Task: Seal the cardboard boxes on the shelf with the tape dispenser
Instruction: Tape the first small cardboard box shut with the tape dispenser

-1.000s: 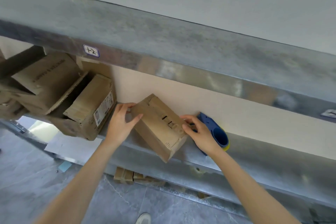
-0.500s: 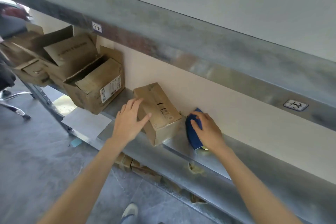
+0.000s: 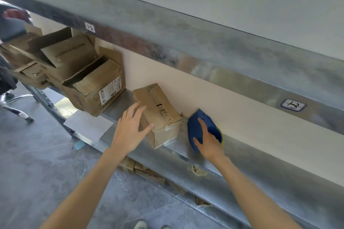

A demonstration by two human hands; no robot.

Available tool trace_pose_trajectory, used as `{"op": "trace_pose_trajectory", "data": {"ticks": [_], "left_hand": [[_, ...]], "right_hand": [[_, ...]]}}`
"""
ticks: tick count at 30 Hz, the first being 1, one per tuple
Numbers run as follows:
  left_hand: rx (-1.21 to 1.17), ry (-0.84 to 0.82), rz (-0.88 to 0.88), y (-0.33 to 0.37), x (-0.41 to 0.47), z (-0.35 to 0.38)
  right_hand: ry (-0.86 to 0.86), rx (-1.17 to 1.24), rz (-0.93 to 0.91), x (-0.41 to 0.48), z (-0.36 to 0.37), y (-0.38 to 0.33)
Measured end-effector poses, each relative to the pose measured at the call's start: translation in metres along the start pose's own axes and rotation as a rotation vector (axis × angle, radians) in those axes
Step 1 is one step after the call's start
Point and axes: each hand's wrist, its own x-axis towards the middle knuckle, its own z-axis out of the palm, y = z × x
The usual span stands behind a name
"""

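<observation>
Right grip (image 3: pixel 208 143) is curled round the dispenser (image 3: pixel 195 128). Left grip (image 3: pixel 130 132) is laid flat, fingers apart, on the box (image 3: pixel 168 117).

A hand-marked white tag (image 3: pixel 90 27) on the upper shelf beam (image 3: pixel 167 31) reads "1-2" — a second tag (image 3: pixel 293 105) further right reads "1-3". The barcode sticker (image 3: pixel 109 92) on the open box (image 3: pixel 87 102) and the dark print (image 3: pixel 164 116) on the small box (image 3: pixel 147 96) are too blurred to read.
</observation>
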Motion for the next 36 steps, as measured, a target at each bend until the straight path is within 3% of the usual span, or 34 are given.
{"op": "trace_pose_trajectory", "data": {"ticks": [14, 21, 24, 27, 36], "left_hand": [[-0.173, -0.015, 0.017, 0.0, -0.001, 0.003], [-0.184, -0.042, 0.008, 0.012, -0.003, 0.009], [-0.158, -0.041, 0.026, 0.011, -0.004, 0.012], [-0.166, -0.028, 0.043, 0.006, -0.002, 0.012], [-0.192, -0.073, 0.11, -0.009, 0.004, 0.005]], "right_hand": [[-0.265, 0.457, 0.029, 0.042, -0.034, 0.017], [-0.291, 0.48, 0.116, 0.047, -0.024, 0.015], [-0.205, 0.563, 0.138, 0.045, -0.017, 0.01], [-0.152, 0.495, 0.099, 0.044, -0.014, 0.012], [-0.204, 0.504, 0.102, 0.044, -0.025, 0.009]]}}
